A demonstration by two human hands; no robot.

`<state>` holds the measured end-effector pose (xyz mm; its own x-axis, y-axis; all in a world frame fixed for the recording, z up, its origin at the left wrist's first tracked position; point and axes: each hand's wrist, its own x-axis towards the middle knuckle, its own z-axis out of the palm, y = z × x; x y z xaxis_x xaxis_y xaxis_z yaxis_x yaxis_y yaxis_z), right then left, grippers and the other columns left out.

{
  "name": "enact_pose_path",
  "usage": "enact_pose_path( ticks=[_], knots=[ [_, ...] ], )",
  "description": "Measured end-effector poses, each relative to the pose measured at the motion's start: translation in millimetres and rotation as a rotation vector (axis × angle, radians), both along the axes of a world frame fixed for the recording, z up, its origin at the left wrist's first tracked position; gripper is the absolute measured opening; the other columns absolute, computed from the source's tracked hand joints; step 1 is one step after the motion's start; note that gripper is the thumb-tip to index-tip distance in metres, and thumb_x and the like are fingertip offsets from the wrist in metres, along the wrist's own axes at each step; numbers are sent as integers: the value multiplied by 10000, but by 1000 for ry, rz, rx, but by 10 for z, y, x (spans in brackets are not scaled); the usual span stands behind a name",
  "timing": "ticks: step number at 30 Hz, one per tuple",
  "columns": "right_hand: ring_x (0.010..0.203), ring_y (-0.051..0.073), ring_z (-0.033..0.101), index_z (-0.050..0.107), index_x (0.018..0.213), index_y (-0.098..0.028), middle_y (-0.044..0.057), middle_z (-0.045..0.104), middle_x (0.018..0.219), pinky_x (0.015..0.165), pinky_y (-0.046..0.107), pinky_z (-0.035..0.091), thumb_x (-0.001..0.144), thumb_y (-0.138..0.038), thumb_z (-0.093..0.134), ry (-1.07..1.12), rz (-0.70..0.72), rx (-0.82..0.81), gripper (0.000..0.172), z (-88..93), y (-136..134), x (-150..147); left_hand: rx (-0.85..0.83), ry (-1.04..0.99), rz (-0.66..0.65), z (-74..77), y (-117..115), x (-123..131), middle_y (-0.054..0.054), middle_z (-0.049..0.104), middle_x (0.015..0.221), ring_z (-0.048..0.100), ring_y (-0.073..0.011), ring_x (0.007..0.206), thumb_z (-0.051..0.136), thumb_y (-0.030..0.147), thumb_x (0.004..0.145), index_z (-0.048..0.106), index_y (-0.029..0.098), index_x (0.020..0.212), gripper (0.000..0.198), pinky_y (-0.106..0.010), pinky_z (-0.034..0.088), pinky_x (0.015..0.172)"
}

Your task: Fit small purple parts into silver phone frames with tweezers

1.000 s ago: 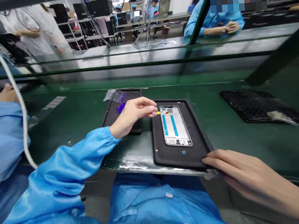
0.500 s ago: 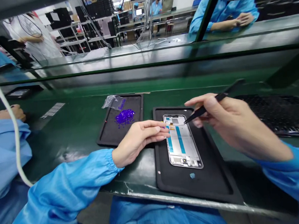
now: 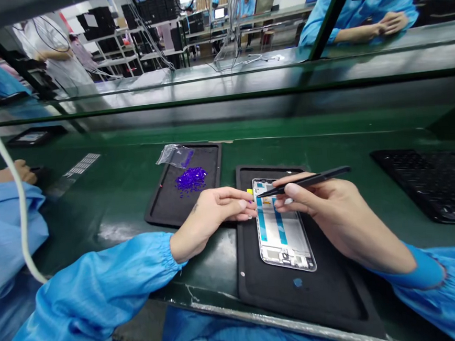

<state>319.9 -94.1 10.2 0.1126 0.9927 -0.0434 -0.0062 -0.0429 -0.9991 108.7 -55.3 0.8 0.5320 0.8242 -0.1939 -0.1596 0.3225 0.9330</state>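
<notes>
My right hand [image 3: 325,205] grips black tweezers [image 3: 310,179], their tip close to the fingertips of my left hand. The left hand [image 3: 218,210] has its thumb and fingers drawn together at the upper left edge of a phone frame [image 3: 290,236]. Tiny purple and yellow bits show by those fingertips; what the fingers hold is too small to make out. The silvery frame, with blue strips and a small orange flex cable [image 3: 266,201], lies in a black tray [image 3: 260,288]. My right fingers partly cover its upper right side.
A second black tray [image 3: 165,207] on the left carries a heap of small purple pieces [image 3: 191,179] and a clear plastic bag [image 3: 173,155]. A blue scrap [image 3: 297,282] lies below the phone frame. A black keyboard-like slab [image 3: 429,183] sits right; a co-worker's sleeve [image 3: 11,224] is left.
My right hand has brought the tweezers leftward, from the frame's upper right to my left fingertips. The left hand has stayed nearly in place. The view has shifted slightly.
</notes>
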Motion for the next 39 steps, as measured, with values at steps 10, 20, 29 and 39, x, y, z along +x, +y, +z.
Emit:
enact_pose_path(
  ticks=[10, 20, 29, 39],
  knots=[
    [738, 215, 733, 784, 891, -257, 36, 762, 901, 718, 397, 647, 744, -522, 827, -48, -33, 11, 307, -41, -26, -123, 180, 94, 46, -56, 68, 23, -60, 767, 825, 752, -134, 738, 711, 160, 825, 734, 105, 914, 107, -213, 608, 735],
    [724, 168, 735, 801, 886, -236, 27, 766, 871, 717, 290, 642, 735, -475, 854, 18, -20, -33, 287, -74, -6, -131, 232, 126, 49, -72, 63, 36, -24, 755, 803, 754, -115, 751, 655, 43, 827, 723, 116, 876, 111, -193, 610, 763],
    [721, 152, 731, 809, 909, -243, 28, 772, 893, 709, 263, 633, 754, -446, 848, -13, 3, -1, 258, -82, -7, -110, 213, 138, 55, -74, 69, 47, -30, 754, 803, 748, -111, 735, 670, 52, 827, 720, 111, 876, 91, -187, 602, 737],
    [736, 174, 748, 802, 943, -225, 36, 781, 885, 707, 278, 638, 758, -453, 842, -73, 7, 26, 297, -87, 3, -103, 214, 139, 60, -56, 63, 48, -22, 748, 796, 752, -108, 740, 649, 34, 837, 715, 106, 870, 103, -176, 605, 746]
  ],
)
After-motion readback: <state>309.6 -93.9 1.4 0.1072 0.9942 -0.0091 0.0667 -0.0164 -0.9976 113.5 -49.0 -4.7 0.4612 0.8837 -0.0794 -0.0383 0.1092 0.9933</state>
